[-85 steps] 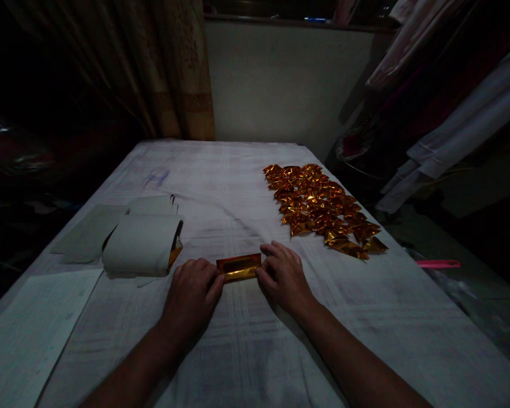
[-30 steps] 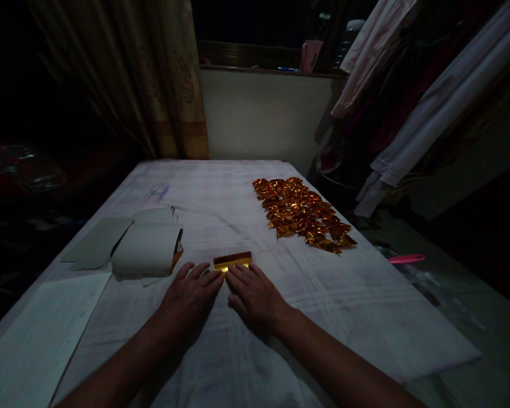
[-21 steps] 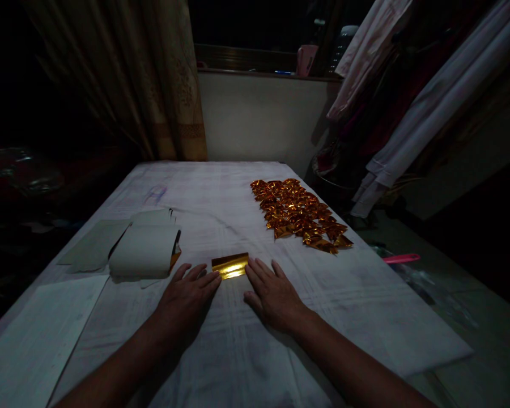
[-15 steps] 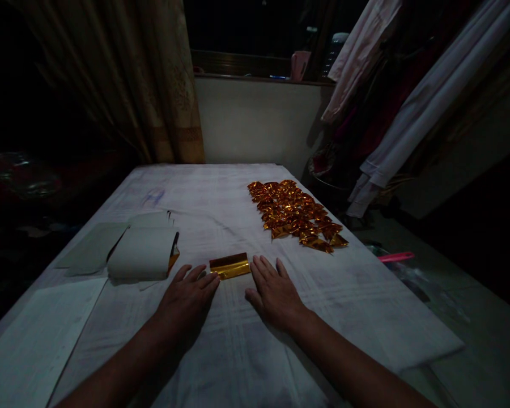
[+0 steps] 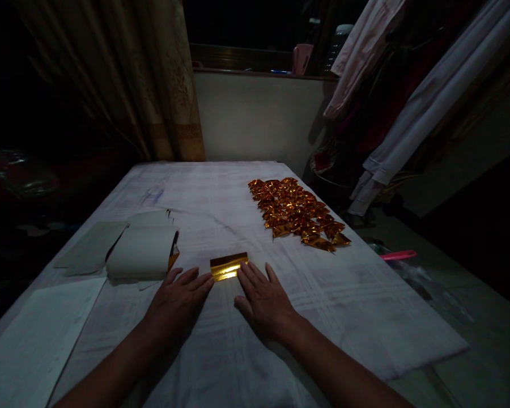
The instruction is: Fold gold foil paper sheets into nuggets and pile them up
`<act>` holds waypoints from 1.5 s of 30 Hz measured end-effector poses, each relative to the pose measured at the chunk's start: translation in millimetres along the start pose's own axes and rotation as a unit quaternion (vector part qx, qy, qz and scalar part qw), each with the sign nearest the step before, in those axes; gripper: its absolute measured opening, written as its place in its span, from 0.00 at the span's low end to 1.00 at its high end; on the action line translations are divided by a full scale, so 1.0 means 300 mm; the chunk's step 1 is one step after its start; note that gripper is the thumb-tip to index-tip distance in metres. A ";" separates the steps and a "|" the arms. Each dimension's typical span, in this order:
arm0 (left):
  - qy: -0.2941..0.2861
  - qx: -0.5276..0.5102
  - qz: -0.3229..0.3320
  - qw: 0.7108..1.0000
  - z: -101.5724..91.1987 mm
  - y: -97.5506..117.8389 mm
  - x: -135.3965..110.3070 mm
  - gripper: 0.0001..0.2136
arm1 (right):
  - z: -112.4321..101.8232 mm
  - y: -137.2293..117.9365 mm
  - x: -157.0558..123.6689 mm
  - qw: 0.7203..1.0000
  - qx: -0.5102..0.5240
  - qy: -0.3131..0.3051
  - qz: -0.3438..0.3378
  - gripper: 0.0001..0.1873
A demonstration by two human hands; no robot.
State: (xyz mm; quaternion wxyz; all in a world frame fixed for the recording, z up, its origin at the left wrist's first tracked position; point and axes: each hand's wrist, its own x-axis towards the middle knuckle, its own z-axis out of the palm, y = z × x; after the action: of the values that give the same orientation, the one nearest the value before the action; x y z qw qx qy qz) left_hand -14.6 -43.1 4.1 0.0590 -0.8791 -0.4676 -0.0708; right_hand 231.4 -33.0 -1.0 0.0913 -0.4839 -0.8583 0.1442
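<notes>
A small folded strip of gold foil paper (image 5: 228, 266) lies flat on the white cloth-covered table (image 5: 221, 198). My left hand (image 5: 177, 301) rests flat on the cloth, fingers stretched out, fingertips touching the strip's left end. My right hand (image 5: 264, 300) also lies flat with fingers apart, its fingertips at the strip's right end. Neither hand holds anything.
A pile of several folded gold foil pieces (image 5: 298, 212) lies at the table's right. A stack of grey-backed sheets (image 5: 141, 253) sits to the left, with a white sheet (image 5: 34, 340) near the front left corner. Hanging clothes (image 5: 408, 90) and a curtain (image 5: 161, 79) stand behind.
The strip was longer 2.8 s ago and pinched at both ends; it is now shorter and my hands lie flat beside it. My right hand slid right, then back towards the strip.
</notes>
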 end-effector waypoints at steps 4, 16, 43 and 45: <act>0.011 -0.031 -0.019 0.999 -0.029 -0.013 0.014 0.22 | 0.007 0.020 -0.020 1.000 -0.010 0.012 0.017 0.32; 0.059 -0.144 -0.208 0.966 0.013 0.026 0.146 0.18 | 0.015 0.022 -0.028 0.999 -0.010 0.052 0.003 0.30; 0.198 -0.603 -0.323 0.702 -0.020 0.055 0.153 0.19 | -0.045 0.090 0.106 0.852 0.506 0.112 0.081 0.19; 0.190 -0.641 -0.335 0.664 -0.032 0.062 0.155 0.23 | -0.046 0.077 0.106 0.806 0.579 0.078 0.094 0.24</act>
State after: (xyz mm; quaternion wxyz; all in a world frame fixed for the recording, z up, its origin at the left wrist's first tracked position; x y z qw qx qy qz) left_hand 25.8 -17.2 21.1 -0.4594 -0.4512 -0.5485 -0.5334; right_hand 237.7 7.9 4.7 0.4068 -0.4290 -0.5564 0.5839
